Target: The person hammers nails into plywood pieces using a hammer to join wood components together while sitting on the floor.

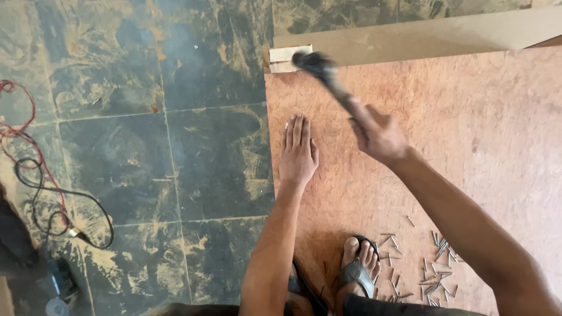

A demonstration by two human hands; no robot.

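Careful: your right hand (379,136), fingers clamped on the hammer (323,71), swings its blurred head at the board's (445,134) far-left corner, seemingly, while your left hand (297,153) lies flat, fingers together, just near of it, so a glancing blow could strike them.

Nails (436,263) lie on plywood (468,129), cables (41,187) left.

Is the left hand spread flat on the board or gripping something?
Spread flat: the left hand lies palm down, fingers straight, on the plywood board, holding nothing.
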